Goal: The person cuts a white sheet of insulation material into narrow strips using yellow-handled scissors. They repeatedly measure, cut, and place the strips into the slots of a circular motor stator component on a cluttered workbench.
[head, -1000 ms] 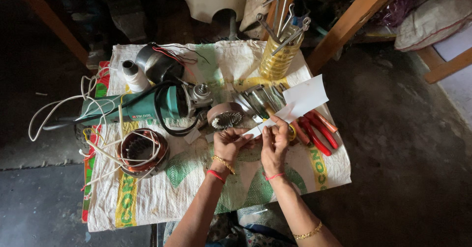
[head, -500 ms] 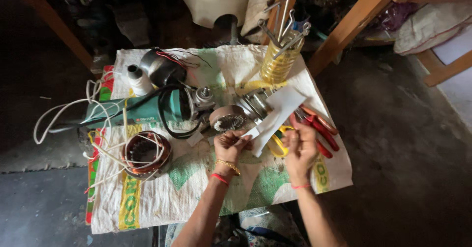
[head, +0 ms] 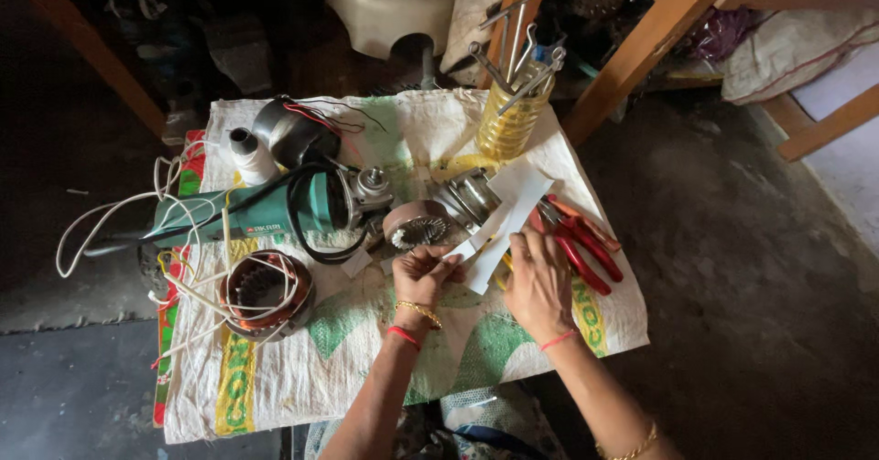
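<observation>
The left hand (head: pixel 423 275) is curled, its fingertips pinched on the lower end of a white paper strip (head: pixel 506 215), a flat, smooth, long piece that runs up toward one o'clock. The right hand (head: pixel 540 281) lies just beside it at three o'clock, palm down, its fingers pressed on the strip's right edge; whether it grips the paper or only rests on it I cannot tell. The two hands sit close together but do not touch.

Both work over a surface covered with a coarse woven sack (head: pixel 302 378), white with green and yellow print. At twelve o'clock of the left hand lies a round metal part (head: pixel 417 227) with a toothed face, and beyond it, partly under the paper, a shiny ribbed metal piece (head: pixel 467 194). At two o'clock of the right hand lie red-handled pliers (head: pixel 586 245), touching the paper's far end. Farther at twelve o'clock stands a clear yellowish plastic bottle (head: pixel 513 121) stuffed with slim metal tools.

At ten o'clock lies a teal angle grinder (head: pixel 265 217) with a black cable looped round it. At nine o'clock sits a ring-shaped copper-wound stator (head: pixel 265 291) trailing white wires. Above the grinder stand a white spool (head: pixel 249 153) and a dark rounded housing (head: pixel 293 130) with red leads.
</observation>
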